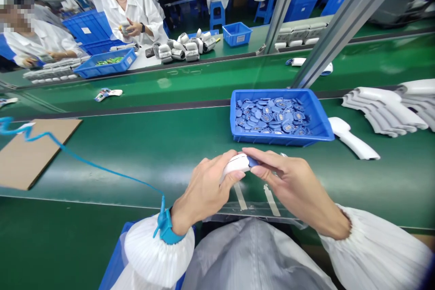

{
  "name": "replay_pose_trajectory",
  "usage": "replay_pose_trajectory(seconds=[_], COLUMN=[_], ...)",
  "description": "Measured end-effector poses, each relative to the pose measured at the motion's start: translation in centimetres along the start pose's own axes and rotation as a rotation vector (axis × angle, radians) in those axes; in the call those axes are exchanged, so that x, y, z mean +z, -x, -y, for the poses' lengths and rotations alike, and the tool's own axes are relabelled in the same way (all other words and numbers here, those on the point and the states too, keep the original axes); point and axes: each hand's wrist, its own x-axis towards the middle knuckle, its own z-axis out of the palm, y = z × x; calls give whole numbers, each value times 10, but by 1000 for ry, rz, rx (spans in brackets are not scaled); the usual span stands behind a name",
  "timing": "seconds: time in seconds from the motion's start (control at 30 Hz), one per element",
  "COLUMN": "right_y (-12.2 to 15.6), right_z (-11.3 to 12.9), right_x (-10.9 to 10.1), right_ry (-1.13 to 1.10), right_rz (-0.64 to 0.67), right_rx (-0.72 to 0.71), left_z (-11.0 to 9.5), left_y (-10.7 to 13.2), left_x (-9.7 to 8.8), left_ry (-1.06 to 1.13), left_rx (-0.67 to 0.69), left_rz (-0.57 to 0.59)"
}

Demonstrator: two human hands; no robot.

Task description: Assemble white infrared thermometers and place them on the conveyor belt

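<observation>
My left hand (207, 188) is wrapped round a white plastic housing (238, 163), held just above the green bench in front of me. At the housing's right end sits a small blue plastic piece (252, 161), pinched between the thumb and fingers of my right hand (288, 179). The two parts touch; whether they are locked together I cannot tell. My fingers cover much of both. Beyond my hands stands a blue bin (282, 141) full of similar blue pieces. To its right lies a single white handle-shaped shell (355, 140).
Stacked white shells (384, 108) lie at the right. A blue coiled cord (102, 168) runs from my left wristband (168, 229) across the bench, over a brown board (37, 149). A metal post (340, 27) rises behind the bin. Co-workers sit across the green belt (176, 86).
</observation>
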Motion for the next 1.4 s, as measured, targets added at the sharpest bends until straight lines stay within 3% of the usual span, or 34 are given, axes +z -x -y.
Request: replay_pose_trajectory(seconds=[0.2, 0.33, 0.47, 0.73, 0.87, 1.0, 1.1, 1.23, 1.33, 1.4], right_y=[0, 1, 0, 3, 8, 15, 24, 38, 47, 51], right_z=[3, -1, 0, 14, 16, 8, 5, 7, 8, 9], right_x=[1, 1, 1, 5, 13, 22, 22, 21, 23, 26], right_ry=[-42, -69, 8, 101, 144, 183, 203, 199, 197, 177], right_rz=[-28, 13, -72, -98, -159, -217, -223, -202, -171, -165], right_rx=[-53, 10, -93, -246, -236, -125, 7, 44, 57, 88], left_z=[-2, -4, -4, -6, -5, 0, 5, 13, 16, 16], left_y=[-1, 0, 0, 3, 0, -3, -3, -4, -11, -18], left_x=[-1, -3, -2, 1, 4, 11, 22, 45, 52, 48], left_ry=[124, 21, 63, -37, -159, -275, -202, -132, -264, -342], left_rx=[-22, -3, -4, 95, 164, 229, 164, -162, -118, -28], left_rz=[74, 13, 62, -15, -73, -117, -271, -627, -694, -652])
